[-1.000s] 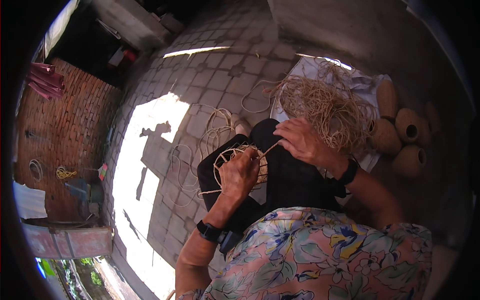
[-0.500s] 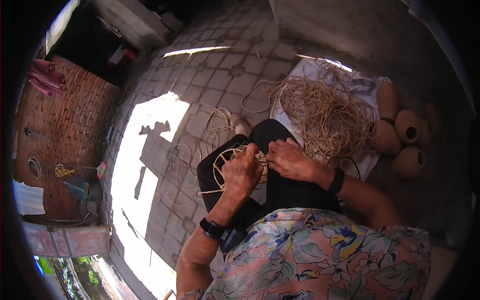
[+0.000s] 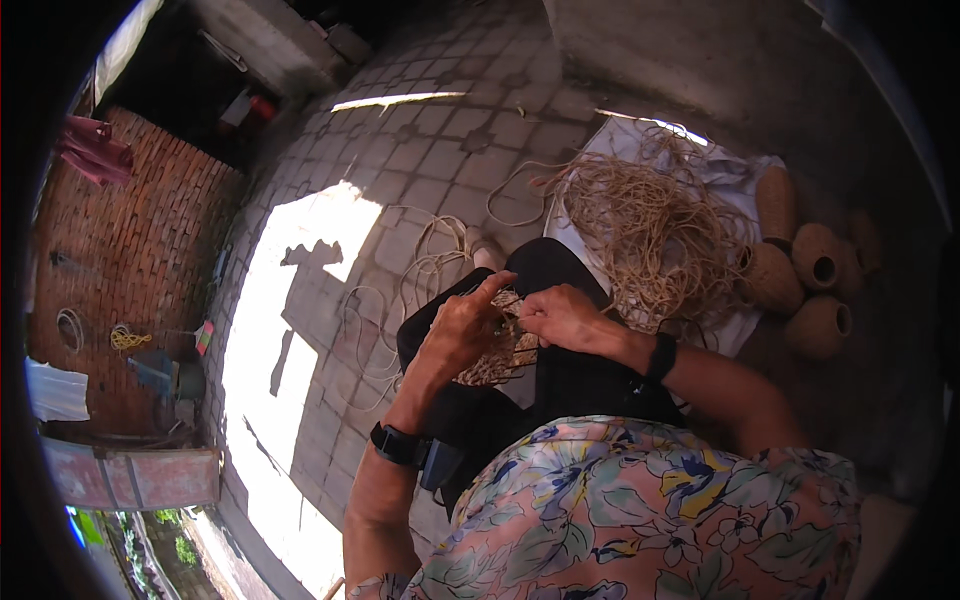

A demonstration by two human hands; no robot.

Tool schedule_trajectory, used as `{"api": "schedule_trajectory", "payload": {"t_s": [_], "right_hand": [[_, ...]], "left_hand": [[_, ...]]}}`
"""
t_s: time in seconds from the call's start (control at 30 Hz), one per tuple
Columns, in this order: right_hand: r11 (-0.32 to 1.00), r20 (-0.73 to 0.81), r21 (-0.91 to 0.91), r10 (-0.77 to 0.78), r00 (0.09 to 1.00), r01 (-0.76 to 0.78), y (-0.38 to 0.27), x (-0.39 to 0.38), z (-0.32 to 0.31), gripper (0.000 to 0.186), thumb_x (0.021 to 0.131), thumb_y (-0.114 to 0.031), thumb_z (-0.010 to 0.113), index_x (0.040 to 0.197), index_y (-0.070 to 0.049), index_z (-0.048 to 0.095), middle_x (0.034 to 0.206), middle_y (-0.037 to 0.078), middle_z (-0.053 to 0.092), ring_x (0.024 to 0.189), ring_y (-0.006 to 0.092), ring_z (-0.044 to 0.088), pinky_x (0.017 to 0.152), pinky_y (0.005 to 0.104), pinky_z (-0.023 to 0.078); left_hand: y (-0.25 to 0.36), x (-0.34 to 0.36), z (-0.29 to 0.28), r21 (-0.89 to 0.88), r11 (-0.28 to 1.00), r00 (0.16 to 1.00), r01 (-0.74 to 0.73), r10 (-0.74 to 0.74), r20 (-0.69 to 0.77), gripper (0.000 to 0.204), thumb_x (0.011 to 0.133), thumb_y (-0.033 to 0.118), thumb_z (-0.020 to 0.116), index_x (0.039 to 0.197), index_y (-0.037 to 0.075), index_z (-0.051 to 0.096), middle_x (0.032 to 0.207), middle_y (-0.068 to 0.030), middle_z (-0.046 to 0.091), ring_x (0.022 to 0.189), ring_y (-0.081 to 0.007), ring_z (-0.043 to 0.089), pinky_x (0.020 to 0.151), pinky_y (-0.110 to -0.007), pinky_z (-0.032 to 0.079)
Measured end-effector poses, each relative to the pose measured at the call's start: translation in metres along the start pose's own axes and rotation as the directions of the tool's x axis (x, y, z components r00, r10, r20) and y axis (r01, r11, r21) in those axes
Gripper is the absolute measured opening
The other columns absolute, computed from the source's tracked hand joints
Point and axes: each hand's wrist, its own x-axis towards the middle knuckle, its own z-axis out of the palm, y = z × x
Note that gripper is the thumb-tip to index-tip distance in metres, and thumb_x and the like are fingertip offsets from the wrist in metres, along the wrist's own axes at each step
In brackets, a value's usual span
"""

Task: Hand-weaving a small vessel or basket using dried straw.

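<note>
A small, half-made woven basket [image 3: 492, 368] of tan straw cord rests on my lap, with thin dark spokes sticking out on its right side. My left hand [image 3: 462, 328] closes over its upper left part, the index finger stretched along the rim. Close by, my right hand [image 3: 562, 318] is curled in a pinch at the basket's upper right edge. Its fingertips hide whatever lies between them. Tan cord [image 3: 425, 250] trails in loose loops on the floor by my foot.
A big tangle of straw cord [image 3: 650, 225] lies on a white sheet [image 3: 735, 185] at the right. Beside it sit several finished woven vessels [image 3: 818, 325]. A grey paved floor [image 3: 440, 150] stretches ahead, with a sunlit patch [image 3: 265, 400] and a brick wall [image 3: 130, 230] at the left.
My right hand has shifted left and curled its fingers. My left hand has turned over the basket; the cord loop that stood out around it no longer shows, and the spokes now do.
</note>
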Motion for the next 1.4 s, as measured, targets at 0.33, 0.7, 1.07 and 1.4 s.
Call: {"api": "schedule_trajectory", "payload": {"t_s": [0.33,0.7,1.07,1.4], "right_hand": [[0.985,-0.105,0.171,0.012,0.994,0.006,0.004,-0.004,0.012,0.015,0.088,-0.018,0.062,0.093,-0.004,0.065,0.075,0.008,0.068,0.061,0.0164,0.062,0.060,0.0295,0.051],[0.941,-0.149,0.055,-0.323,0.934,0.334,-0.012,-0.014,-0.003,0.013,0.086,-0.010,0.061,0.097,-0.003,0.062,0.083,0.012,0.065,0.073,0.0250,0.066,0.063,0.0351,0.051],[0.937,-0.331,-0.310,-0.264,0.906,0.160,0.000,-0.019,-0.029,0.023,0.087,-0.024,0.067,0.082,-0.002,0.063,0.076,0.017,0.066,0.071,0.0346,0.066,0.065,0.0426,0.050],[0.896,-0.280,-0.440,-0.081,0.956,-0.053,0.018,-0.021,-0.028,0.033,0.079,-0.037,0.072,0.081,-0.005,0.067,0.074,0.015,0.068,0.075,0.0341,0.068,0.073,0.0440,0.053]], "left_hand": [[0.001,0.002,0.009,0.180,0.983,0.999,-0.032,0.028,0.021,0.057,0.079,-0.001,0.062,0.132,0.013,0.050,0.067,-0.0107,0.063,0.064,-0.0217,0.067,0.062,-0.037,0.052],[0.010,-0.029,0.007,-0.978,0.143,0.970,0.149,-0.213,0.117,0.030,0.086,0.002,0.060,0.116,0.006,0.054,0.084,-0.0022,0.061,0.061,-0.0083,0.054,0.057,-0.022,0.046],[0.044,-0.028,-0.031,-0.338,0.941,0.869,-0.022,-0.150,-0.472,0.043,0.089,0.005,0.060,0.131,0.008,0.049,0.092,-0.0076,0.068,0.071,-0.0108,0.062,0.062,-0.025,0.051],[0.026,-0.014,0.037,0.246,0.947,0.943,0.206,-0.125,-0.307,0.015,0.080,0.019,0.070,0.093,0.011,0.067,0.078,-0.0110,0.071,0.072,-0.0302,0.070,0.066,-0.041,0.053]]}}
